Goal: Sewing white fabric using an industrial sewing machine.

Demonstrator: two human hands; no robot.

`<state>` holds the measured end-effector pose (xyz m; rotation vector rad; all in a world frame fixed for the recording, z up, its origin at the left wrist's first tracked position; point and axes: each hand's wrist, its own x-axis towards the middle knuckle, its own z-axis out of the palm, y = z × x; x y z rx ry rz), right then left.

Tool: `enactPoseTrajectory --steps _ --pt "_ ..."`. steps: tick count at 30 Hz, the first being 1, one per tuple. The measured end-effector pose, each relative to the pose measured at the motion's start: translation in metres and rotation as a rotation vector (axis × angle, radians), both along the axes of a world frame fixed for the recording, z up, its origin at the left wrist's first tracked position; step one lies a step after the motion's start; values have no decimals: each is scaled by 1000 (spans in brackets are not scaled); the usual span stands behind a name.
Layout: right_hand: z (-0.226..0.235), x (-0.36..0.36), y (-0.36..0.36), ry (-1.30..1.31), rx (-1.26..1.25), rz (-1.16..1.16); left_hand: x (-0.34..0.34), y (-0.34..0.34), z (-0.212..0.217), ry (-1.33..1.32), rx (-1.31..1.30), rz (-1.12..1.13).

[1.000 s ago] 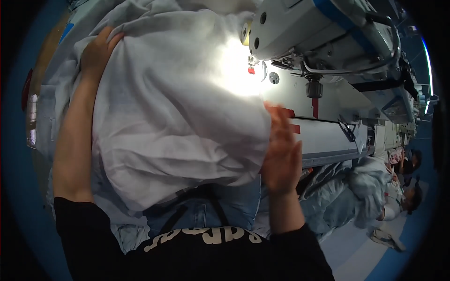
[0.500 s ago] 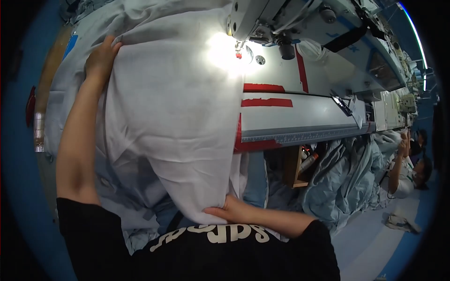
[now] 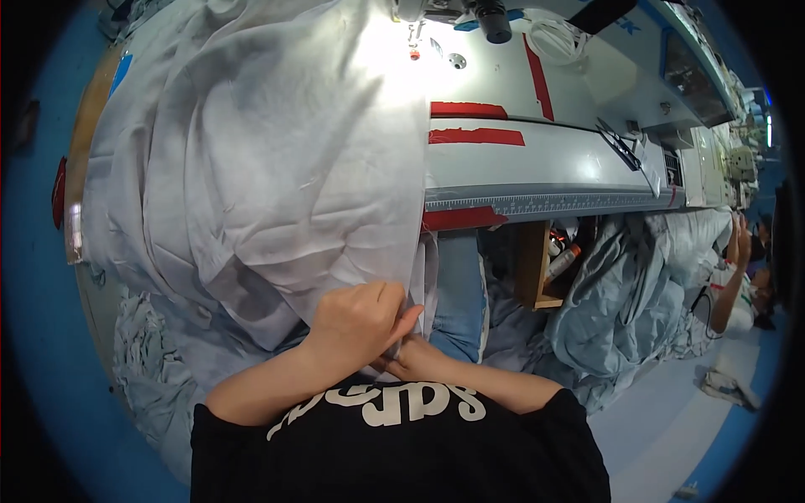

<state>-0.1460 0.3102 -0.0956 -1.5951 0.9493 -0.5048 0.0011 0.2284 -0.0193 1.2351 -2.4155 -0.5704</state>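
A large pale grey-lilac cloth [image 3: 277, 159] drapes over the left of the sewing table and hangs down over its front edge towards my body. My left hand [image 3: 356, 317] is closed at the cloth's right-hand edge, its knuckles up and its thumb pointing right. Just below it, partly covered by it, my right hand [image 3: 417, 359] grips the same edge, fingers bent. What lies between the two hands is mostly hidden. At the top, beside the cloth's far right edge, the lit presser foot [image 3: 414, 54] of the sewing machine [image 3: 493, 23] shows a red part.
A grey ruler strip [image 3: 570, 201] and red tape [image 3: 476, 137] mark the table's front. Black-handled snips [image 3: 619, 151] lie farther right. Beneath are a wooden box [image 3: 528, 268] and heaped pale blue cloth [image 3: 599, 310]. At the far right another person's arm [image 3: 731, 293] is raised.
My left hand has let go of the cloth's far left part and come down beside my right hand. The cloth there has slumped into folds. The view has shifted slightly.
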Motion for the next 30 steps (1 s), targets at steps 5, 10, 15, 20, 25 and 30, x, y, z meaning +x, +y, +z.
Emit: enactPoseTrajectory --steps 5,10,15,20,25,30 --pt "2 0 1 44 109 37 -4 0 -1 6 22 9" --pt "1 -3 4 85 81 12 -2 3 -2 34 113 41" --pt "-8 -1 8 87 65 17 -1 2 -2 72 144 61" --pt "-18 2 10 72 -99 -29 -5 0 3 122 223 55" --pt "-10 2 8 152 101 64 -5 -3 6 62 197 57" --pt "0 2 1 111 60 -2 -1 -5 4 85 242 47"
